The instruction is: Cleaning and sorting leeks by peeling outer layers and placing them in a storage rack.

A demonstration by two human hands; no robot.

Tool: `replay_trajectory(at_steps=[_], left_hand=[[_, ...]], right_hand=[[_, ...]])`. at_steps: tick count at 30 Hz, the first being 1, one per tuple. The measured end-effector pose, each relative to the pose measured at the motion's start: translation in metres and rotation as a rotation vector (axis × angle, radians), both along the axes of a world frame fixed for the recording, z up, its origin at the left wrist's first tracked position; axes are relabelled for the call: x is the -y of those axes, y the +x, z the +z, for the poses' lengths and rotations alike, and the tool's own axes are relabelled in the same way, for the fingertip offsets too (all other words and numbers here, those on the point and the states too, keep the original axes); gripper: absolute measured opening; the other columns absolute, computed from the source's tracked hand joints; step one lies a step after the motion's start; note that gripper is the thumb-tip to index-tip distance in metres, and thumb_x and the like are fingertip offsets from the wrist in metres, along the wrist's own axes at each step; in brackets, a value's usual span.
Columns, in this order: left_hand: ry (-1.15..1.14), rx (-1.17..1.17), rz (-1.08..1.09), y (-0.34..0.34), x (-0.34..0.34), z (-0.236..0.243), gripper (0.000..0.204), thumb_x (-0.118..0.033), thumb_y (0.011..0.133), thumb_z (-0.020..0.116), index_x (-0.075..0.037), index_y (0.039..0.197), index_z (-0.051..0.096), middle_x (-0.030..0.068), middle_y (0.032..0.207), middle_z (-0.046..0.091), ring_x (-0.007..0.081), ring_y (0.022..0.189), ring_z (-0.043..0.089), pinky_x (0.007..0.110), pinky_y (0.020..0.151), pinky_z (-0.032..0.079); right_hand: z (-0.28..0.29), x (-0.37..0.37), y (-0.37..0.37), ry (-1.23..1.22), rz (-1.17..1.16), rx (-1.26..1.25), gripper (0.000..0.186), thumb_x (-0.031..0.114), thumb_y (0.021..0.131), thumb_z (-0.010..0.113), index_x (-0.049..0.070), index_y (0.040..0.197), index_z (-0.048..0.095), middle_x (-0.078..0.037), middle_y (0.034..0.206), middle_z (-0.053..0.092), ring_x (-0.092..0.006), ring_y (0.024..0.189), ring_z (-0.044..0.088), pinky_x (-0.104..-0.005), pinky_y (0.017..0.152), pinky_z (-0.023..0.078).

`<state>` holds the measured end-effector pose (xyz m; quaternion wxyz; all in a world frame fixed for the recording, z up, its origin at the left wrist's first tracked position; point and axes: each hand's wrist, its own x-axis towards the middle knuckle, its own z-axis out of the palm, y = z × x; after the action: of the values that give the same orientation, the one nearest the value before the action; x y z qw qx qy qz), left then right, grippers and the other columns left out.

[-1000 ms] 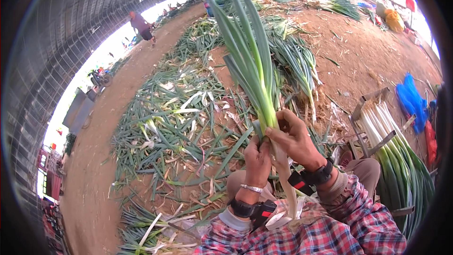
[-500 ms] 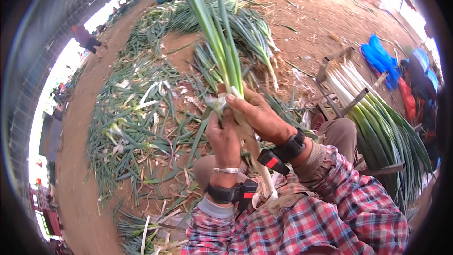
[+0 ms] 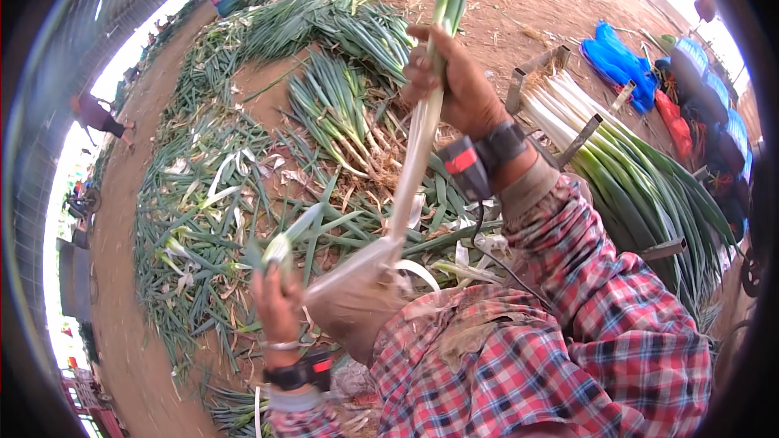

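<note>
My right hand (image 3: 466, 85) is wrapped round a large green onion (image 3: 415, 158), below its green leaves. The white stalk slants down toward my lap. My left hand (image 3: 277, 304), smeared by motion, is closed on a peeled-off outer leaf (image 3: 280, 250) at the lower left. A pale strip of skin (image 3: 353, 268) stretches from near that hand to the stalk's lower part. A bundle of untrimmed green onions (image 3: 329, 105) with roots lies on the ground beyond my hands.
At right, a metal rack (image 3: 580, 139) holds a stack of cleaned green onions (image 3: 617, 186). Leaf scraps (image 3: 203, 219) cover the ground at left, with more onions behind. Blue plastic (image 3: 621, 61) and a red bag (image 3: 673, 126) lie at far right. A person (image 3: 101, 118) is at far left.
My hands have moved apart. The left went down and left with a stripped leaf; the right rose with the green onion. The view has shifted slightly.
</note>
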<state>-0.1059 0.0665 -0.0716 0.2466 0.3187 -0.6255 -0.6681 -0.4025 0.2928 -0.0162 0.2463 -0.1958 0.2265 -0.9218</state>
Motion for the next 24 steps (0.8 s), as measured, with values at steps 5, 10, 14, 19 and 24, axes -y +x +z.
replay_trajectory(at_steps=[5, 10, 14, 19, 24], left_hand=[[-0.829, 0.309, 0.021, 0.098, 0.146, -0.026, 0.032, -0.027, 0.096, 0.051, 0.005, 0.1, 0.052, 0.0071, 0.067, 0.054, 0.0221, 0.056, 0.053, 0.04, 0.051, 0.039], [-1.375, 0.981, -0.086, 0.101, 0.147, -0.001, 0.042, -0.026, 0.089, 0.057, 0.004, 0.116, 0.052, 0.0247, 0.109, 0.061, 0.0418, 0.095, 0.059, 0.046, 0.081, 0.045], [-1.279, 0.457, -0.194, -0.015, 0.076, 0.03, 0.061, -0.026, 0.083, 0.069, 0.0, 0.134, 0.046, 0.0202, 0.13, 0.053, 0.0349, 0.112, 0.057, 0.045, 0.092, 0.046], [-0.541, -0.075, -0.925, -0.095, -0.07, 0.045, 0.046, -0.028, 0.095, 0.059, -0.001, 0.131, 0.049, 0.013, 0.114, 0.061, 0.0197, 0.101, 0.061, 0.033, 0.081, 0.051], [-0.259, -0.013, -0.758, -0.091, -0.097, 0.036, 0.031, -0.024, 0.096, 0.058, 0.002, 0.112, 0.055, 0.0057, 0.089, 0.065, 0.0094, 0.075, 0.061, 0.024, 0.067, 0.051]], right_hand=[[0.009, 0.004, -0.016, -0.068, -0.041, -0.032, 0.032, 0.034, 0.103, 0.041, 0.005, 0.117, 0.04, 0.0, 0.07, 0.044, -0.0095, 0.057, 0.043, -0.028, 0.052, 0.04], [0.011, -0.053, -0.062, -0.311, -0.009, -0.171, 0.038, 0.036, 0.101, 0.044, 0.001, 0.117, 0.044, -0.002, 0.07, 0.043, -0.0091, 0.053, 0.038, -0.0262, 0.051, 0.036], [0.013, -0.024, -0.03, -0.391, 0.114, -0.224, 0.041, 0.035, 0.101, 0.045, -0.002, 0.119, 0.051, -0.003, 0.07, 0.045, -0.0079, 0.053, 0.038, -0.0253, 0.051, 0.035], [0.02, -0.015, -0.012, -0.489, 0.322, -0.245, 0.043, 0.036, 0.1, 0.045, -0.002, 0.12, 0.055, -0.005, 0.072, 0.052, -0.0076, 0.054, 0.041, -0.0243, 0.052, 0.038], [0.022, -0.008, 0.012, -0.165, 0.155, -0.317, 0.049, 0.037, 0.101, 0.043, 0.001, 0.133, 0.041, -0.011, 0.088, 0.063, -0.0196, 0.075, 0.059, -0.0388, 0.068, 0.052]])
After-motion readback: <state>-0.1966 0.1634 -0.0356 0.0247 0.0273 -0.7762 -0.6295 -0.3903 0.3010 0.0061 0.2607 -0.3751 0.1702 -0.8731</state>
